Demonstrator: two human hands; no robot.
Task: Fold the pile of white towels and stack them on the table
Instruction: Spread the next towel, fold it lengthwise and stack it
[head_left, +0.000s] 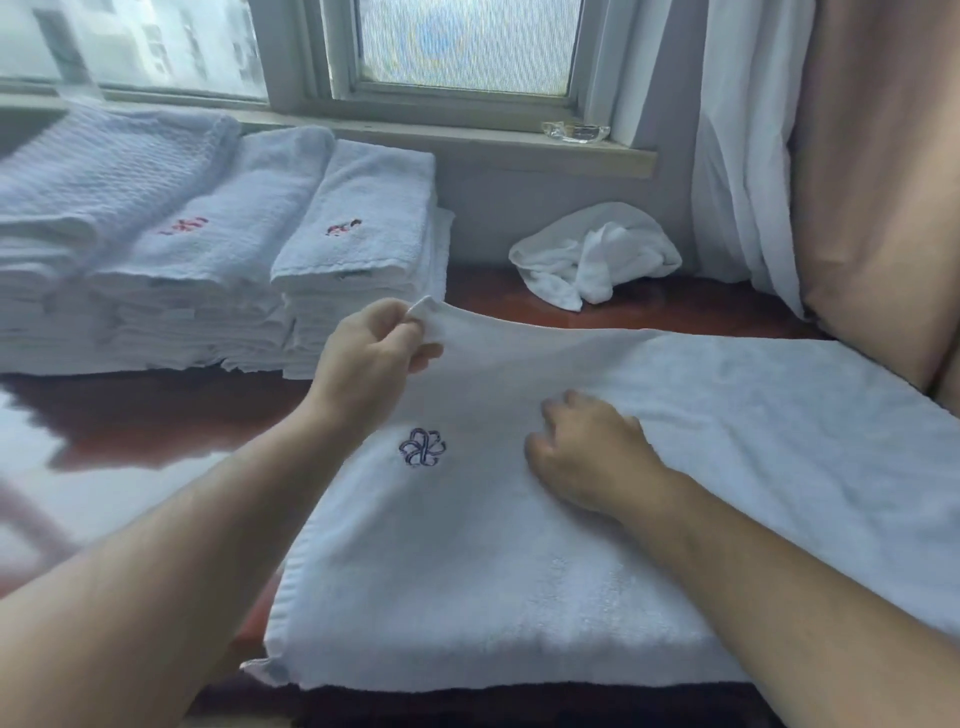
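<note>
Folding a towel on the counter

The left hand (371, 347) pinches the towel's (519, 545) far-left corner; the right hand (589, 454), fingers curled, pins its middle; next, likely carry the corner rightward.

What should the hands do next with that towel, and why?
Probably carry the lifted corner across to the right. The left hand pinches a raised corner of the towel, the right hand rests on its middle, and the towel lies spread out, not yet folded small like the stacks.
</note>
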